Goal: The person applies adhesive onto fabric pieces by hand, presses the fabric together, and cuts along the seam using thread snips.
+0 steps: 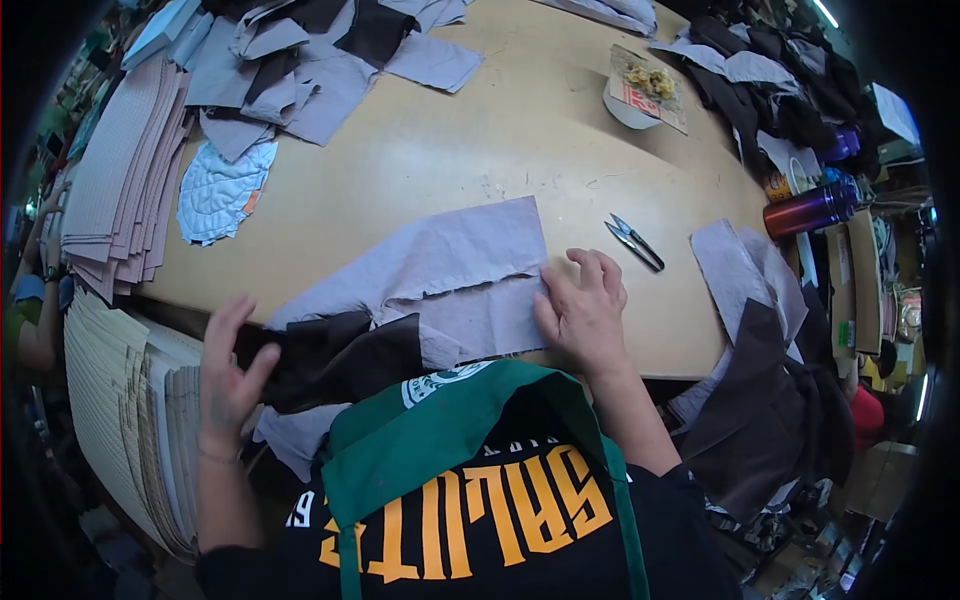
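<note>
A piece of grey cloth [450,240] lies in front of me at the table's near side, with a fold or seam across it. Dark brown cloth [350,365] overlaps its lower left part and hangs toward my lap. My right hand [585,310] rests at the grey cloth's right edge, fingers loosely bent and thumb apart, with no grip showing. Left of the dark cloth, my left hand [232,375] is raised with fingers and thumb spread, holding nothing. A pair of thread snips [636,243] lies on the table beyond my right hand.
Grey and dark cloth pieces [330,90] are heaped at the far left, near a quilted light-blue pad [226,192]. Stacked pinkish sheets [125,170] stand at left. A white bowl [628,112] under cardboard, a metallic bottle [808,208] and more dark cloth [750,400] are at right.
</note>
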Action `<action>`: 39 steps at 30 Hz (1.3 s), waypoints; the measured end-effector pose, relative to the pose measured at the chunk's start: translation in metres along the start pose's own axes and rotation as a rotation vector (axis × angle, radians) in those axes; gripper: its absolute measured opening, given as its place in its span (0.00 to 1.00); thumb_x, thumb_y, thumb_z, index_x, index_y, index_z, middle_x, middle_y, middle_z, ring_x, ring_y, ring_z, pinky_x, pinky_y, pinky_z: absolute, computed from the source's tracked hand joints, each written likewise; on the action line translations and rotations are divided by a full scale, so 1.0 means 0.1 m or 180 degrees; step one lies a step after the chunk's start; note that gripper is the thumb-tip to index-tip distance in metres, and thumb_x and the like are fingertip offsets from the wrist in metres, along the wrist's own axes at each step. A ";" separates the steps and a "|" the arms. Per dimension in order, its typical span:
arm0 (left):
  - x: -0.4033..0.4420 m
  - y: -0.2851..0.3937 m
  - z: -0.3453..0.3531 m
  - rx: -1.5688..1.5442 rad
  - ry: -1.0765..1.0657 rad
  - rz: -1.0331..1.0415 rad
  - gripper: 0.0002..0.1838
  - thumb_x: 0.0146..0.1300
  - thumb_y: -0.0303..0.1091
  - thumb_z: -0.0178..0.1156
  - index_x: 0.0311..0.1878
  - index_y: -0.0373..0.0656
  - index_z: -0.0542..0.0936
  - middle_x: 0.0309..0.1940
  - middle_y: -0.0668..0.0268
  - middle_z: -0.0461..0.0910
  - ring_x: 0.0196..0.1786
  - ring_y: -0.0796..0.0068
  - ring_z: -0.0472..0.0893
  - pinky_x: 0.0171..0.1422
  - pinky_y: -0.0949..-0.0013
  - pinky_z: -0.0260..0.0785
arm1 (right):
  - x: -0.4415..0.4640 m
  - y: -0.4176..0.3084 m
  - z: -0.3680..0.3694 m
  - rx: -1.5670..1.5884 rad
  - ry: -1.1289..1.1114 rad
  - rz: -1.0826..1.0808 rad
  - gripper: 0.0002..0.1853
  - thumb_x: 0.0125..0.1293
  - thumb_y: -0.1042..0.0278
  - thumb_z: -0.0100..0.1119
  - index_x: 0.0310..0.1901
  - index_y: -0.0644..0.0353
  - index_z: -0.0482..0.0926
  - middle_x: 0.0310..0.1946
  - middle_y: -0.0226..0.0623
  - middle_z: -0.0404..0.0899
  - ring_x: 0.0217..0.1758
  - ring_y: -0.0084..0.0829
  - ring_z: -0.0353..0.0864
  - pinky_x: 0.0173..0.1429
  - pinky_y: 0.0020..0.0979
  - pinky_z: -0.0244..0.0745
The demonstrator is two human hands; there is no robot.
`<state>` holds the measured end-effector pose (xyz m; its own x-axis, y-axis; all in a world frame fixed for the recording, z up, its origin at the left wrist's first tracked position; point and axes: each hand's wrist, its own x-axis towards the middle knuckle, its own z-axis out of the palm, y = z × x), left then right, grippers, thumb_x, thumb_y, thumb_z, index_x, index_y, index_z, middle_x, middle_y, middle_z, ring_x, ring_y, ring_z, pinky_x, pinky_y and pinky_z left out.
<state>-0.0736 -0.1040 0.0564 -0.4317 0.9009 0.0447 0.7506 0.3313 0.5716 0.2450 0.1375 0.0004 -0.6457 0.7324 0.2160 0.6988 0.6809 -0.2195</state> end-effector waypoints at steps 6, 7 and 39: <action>-0.79 -0.07 0.71 0.0748 -0.0058 -0.0689 0.56 0.44 0.43 0.72 0.71 0.36 0.50 0.65 0.44 0.60 0.69 0.44 0.59 0.69 0.49 0.53 | -0.10 -0.09 0.05 -0.0369 -0.0054 -0.0056 0.22 0.59 0.48 0.57 0.50 0.53 0.79 0.62 0.46 0.63 0.70 0.49 0.51 0.66 0.51 0.50; -0.74 -0.07 0.86 0.0648 0.0044 -0.0831 0.56 0.44 0.41 0.72 0.72 0.36 0.49 0.65 0.43 0.61 0.68 0.44 0.60 0.68 0.50 0.55 | -0.10 -0.10 0.06 -0.0465 -0.0057 -0.0067 0.23 0.60 0.48 0.56 0.50 0.54 0.79 0.63 0.46 0.62 0.71 0.48 0.50 0.66 0.52 0.49; 0.92 1.07 -0.12 0.0843 -0.0013 0.1110 0.29 0.49 0.36 0.68 0.56 0.36 0.73 0.56 0.51 0.73 0.59 0.56 0.73 0.62 0.57 0.64 | -0.19 -0.19 0.12 -0.0475 -0.0388 0.0474 0.35 0.60 0.39 0.53 0.64 0.52 0.67 0.69 0.49 0.52 0.76 0.50 0.39 0.66 0.69 0.38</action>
<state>-0.0385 0.0107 0.1313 -0.1281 0.9725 0.1942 0.9537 0.0671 0.2932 0.2404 0.1105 -0.0114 -0.5583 0.8264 0.0734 0.8209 0.5630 -0.0955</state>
